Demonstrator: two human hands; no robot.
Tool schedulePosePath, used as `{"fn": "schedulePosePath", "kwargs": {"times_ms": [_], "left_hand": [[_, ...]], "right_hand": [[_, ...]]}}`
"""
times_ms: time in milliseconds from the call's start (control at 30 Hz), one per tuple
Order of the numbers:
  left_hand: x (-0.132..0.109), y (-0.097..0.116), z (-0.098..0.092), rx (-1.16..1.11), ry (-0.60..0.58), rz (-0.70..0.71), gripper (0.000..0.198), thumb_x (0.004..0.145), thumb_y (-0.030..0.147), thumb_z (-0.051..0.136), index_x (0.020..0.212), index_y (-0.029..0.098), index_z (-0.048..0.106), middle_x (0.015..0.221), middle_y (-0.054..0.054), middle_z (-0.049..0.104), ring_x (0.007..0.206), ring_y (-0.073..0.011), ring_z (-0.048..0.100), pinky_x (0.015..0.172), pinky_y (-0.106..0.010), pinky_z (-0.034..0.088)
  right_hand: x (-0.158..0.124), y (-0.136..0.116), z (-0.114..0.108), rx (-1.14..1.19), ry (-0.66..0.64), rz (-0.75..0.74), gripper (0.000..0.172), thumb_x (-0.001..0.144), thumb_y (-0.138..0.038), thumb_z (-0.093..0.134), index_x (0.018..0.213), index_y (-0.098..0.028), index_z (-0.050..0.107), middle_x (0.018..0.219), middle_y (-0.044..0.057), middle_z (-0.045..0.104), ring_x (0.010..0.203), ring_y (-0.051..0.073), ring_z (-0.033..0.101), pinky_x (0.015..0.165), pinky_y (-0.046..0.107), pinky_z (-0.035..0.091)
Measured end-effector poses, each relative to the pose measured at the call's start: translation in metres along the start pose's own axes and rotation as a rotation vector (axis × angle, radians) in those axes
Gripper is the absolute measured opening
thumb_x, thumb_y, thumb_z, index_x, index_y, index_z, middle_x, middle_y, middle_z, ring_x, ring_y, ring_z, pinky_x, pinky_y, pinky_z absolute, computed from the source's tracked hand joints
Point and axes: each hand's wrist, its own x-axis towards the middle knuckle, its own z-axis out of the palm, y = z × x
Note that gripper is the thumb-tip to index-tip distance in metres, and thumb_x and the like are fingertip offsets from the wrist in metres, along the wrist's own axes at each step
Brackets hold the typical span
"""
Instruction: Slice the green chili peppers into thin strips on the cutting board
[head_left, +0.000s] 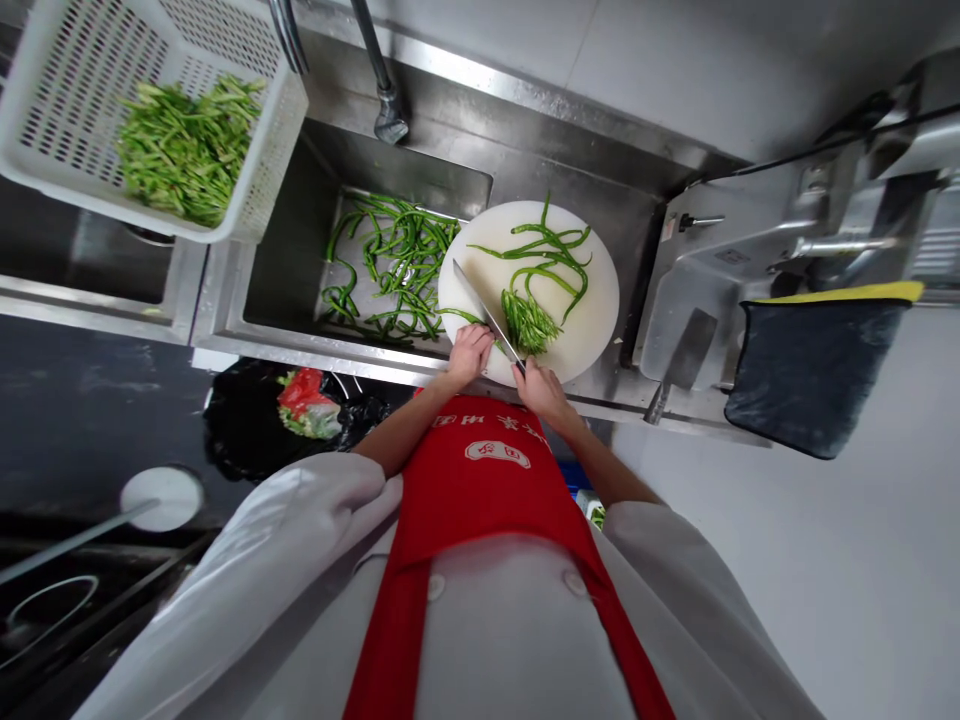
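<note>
On a round white cutting board [480, 230], my right hand [545, 392] grips the dark handle of a kitchen knife [480, 303], its blade pointing up and to the left. My left hand [471, 352] presses with curled fingers on a long green pepper [461, 314], just left of the blade. Right of the knife lies a pile of sliced green pepper [527, 322]. Several whole long green peppers [551, 255] rest on the far part of the board. The fingertips of my left hand are partly hidden.
Many long green peppers [409, 250] lie in the steel sink [289, 260] at left. A white perforated basket [281, 150] holds cut green pieces [191, 150]. A faucet [390, 120] hangs above. A cleaver [691, 350] and a dark cloth [817, 370] are at right; a black bag [240, 420] stands below.
</note>
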Motion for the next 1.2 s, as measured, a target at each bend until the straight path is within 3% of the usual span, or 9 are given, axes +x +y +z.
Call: {"fn": "schedulePosePath", "kwargs": {"times_ms": [233,467,800,1033,1200], "left_hand": [[0.000,0.001,-0.003,-0.012,0.003,-0.009,0.029,0.102,0.026,0.039,0.108,0.019,0.067,0.112,-0.012,0.065,0.110,-0.0262,0.054,0.092,-0.044,0.041],[0.011,-0.027,-0.026,0.035,0.080,-0.081,0.032,0.103,0.034,0.039,0.105,0.019,0.067,0.109,-0.012,0.063,0.107,-0.0257,0.052,0.095,-0.043,0.040],[0.013,-0.028,-0.026,0.090,0.030,-0.061,0.028,0.101,0.030,0.042,0.106,0.021,0.068,0.112,-0.013,0.061,0.113,-0.0295,0.049,0.095,-0.048,0.039],[0.015,-0.029,-0.031,0.066,0.024,-0.051,0.029,0.101,0.030,0.041,0.106,0.021,0.068,0.110,-0.012,0.061,0.109,-0.0286,0.050,0.094,-0.047,0.040],[0.015,-0.027,-0.030,0.041,0.021,-0.058,0.029,0.101,0.029,0.040,0.108,0.020,0.067,0.110,-0.012,0.062,0.109,-0.0284,0.050,0.095,-0.046,0.041]], "right_hand": [[0.007,0.006,0.005,0.048,0.006,-0.017,0.043,0.107,-0.045,0.031,0.121,-0.013,0.056,0.106,0.018,0.072,0.101,0.027,0.069,0.087,0.031,0.048],[0.021,0.004,0.006,0.098,-0.001,0.001,0.043,0.108,-0.045,0.031,0.123,-0.013,0.054,0.110,0.018,0.071,0.105,0.027,0.068,0.089,0.031,0.047],[-0.014,-0.011,-0.006,-0.053,-0.009,-0.016,0.050,0.108,-0.045,0.024,0.135,-0.009,0.046,0.104,0.021,0.073,0.101,0.030,0.070,0.087,0.035,0.049],[0.026,-0.022,-0.011,-0.034,-0.023,-0.029,0.050,0.108,-0.044,0.022,0.130,-0.008,0.049,0.112,0.021,0.071,0.106,0.028,0.069,0.088,0.033,0.049],[0.021,-0.004,-0.020,-0.014,0.010,-0.057,0.047,0.108,-0.046,0.027,0.123,-0.010,0.054,0.109,0.020,0.071,0.105,0.028,0.068,0.090,0.032,0.047]]}}
